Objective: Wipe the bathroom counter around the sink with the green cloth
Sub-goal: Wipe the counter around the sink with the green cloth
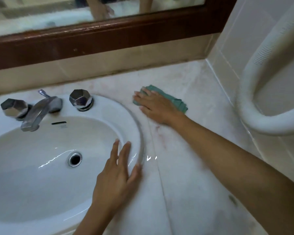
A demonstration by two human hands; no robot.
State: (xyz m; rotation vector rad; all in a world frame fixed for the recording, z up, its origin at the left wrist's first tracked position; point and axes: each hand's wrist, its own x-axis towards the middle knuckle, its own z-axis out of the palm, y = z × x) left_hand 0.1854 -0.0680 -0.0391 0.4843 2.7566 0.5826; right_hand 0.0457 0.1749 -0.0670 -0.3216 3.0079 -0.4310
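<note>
Hands both flat: right hand [157, 106] on the green cloth [170, 96], left hand [115, 180] at the sink [109, 107]

The green cloth is bunched on the marble tabletop [185, 175] just off the sink's back-right curve, and the right hand presses down on it with straight fingers, cloth poking out on the far side. The left hand is spread open, fingers straight, over the sink's right rim; can't tell if it actually touches. A chrome faucet [39, 111] with two faceted knobs sits at the back, and a brown-framed mirror [41, 16] runs along the wall behind. It's all a bit blurry.
</note>
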